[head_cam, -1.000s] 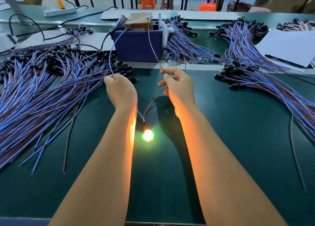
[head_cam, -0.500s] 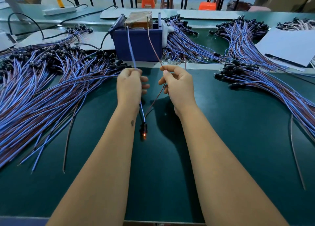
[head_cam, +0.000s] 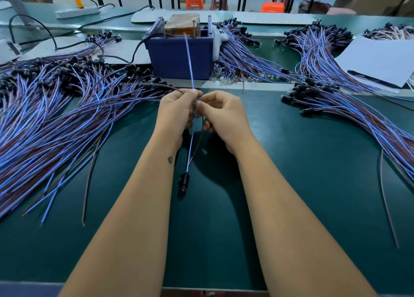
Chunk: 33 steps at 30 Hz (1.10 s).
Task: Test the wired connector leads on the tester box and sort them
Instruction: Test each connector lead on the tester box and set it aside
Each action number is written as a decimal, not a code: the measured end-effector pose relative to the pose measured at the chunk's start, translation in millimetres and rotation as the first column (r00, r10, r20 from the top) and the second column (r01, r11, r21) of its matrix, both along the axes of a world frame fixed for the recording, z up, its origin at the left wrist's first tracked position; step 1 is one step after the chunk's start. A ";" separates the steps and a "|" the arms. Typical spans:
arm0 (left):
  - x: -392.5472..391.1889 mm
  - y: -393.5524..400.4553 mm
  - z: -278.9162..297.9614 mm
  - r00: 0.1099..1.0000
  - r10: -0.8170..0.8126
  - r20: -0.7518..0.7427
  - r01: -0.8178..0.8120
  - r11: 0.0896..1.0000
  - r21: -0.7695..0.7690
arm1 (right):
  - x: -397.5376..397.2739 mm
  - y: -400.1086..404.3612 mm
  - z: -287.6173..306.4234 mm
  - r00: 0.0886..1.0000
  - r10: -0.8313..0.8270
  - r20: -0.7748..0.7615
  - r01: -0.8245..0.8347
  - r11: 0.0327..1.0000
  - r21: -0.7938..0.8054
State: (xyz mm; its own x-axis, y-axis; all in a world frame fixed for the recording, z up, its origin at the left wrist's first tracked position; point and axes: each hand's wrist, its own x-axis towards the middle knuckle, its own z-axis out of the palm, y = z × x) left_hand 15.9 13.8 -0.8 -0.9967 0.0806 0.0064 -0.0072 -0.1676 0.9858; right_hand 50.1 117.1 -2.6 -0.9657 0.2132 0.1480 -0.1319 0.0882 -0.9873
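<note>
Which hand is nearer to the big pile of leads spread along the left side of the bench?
Left. The left hand sits right at the inner edge of the big pile of leads, pinching the blue wire. The right hand is beside it, farther from the pile.

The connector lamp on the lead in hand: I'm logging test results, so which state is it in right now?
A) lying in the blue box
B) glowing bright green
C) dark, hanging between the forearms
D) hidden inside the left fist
C: the connector lamp hangs unlit on its wires below the left hand and right hand, which pinch the wires above it.
</note>
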 end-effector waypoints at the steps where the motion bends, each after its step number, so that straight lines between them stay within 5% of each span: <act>1: -0.8 -1.4 -0.4 1.000 0.029 -0.010 -0.029 0.999 0.014 | 0.4 -0.2 0.3 0.999 0.017 0.037 -0.017 1.000 -0.004; 5: -3.3 -11.6 4.8 0.994 0.105 -0.017 -0.101 0.980 0.174 | 2.6 -0.5 0.7 0.986 0.114 0.120 -0.130 0.982 0.134; 12: 1.8 -17.3 12.4 0.999 0.005 -0.042 0.014 0.900 0.436 | 4.3 3.5 1.3 0.984 0.131 0.122 -0.163 0.937 0.309; 16: 2.6 -21.0 14.5 0.995 -0.093 -0.042 0.102 0.857 0.506 | 2.0 4.0 0.6 0.997 -0.059 -0.058 0.076 0.925 0.371; 19: -0.3 -16.6 12.0 0.998 -0.058 -0.004 0.056 0.929 0.366 | 2.3 6.6 4.3 0.927 -0.302 -0.222 0.358 0.888 0.288; 24: -4.4 -7.6 -3.5 0.987 0.123 -0.102 -0.131 0.988 -0.080 | 2.1 15.3 8.2 0.899 -0.406 -0.163 0.394 0.914 -0.103; 30: 1.7 -0.2 -6.3 0.969 -0.100 -0.226 0.036 0.962 -0.272 | -2.8 20.2 1.6 0.921 -0.388 -0.044 0.386 0.921 -0.045; 33: 7.5 2.1 -6.0 0.947 -0.226 -0.226 0.132 0.921 -0.367 | -3.2 23.6 -0.3 0.931 -0.356 0.085 0.366 0.909 -0.200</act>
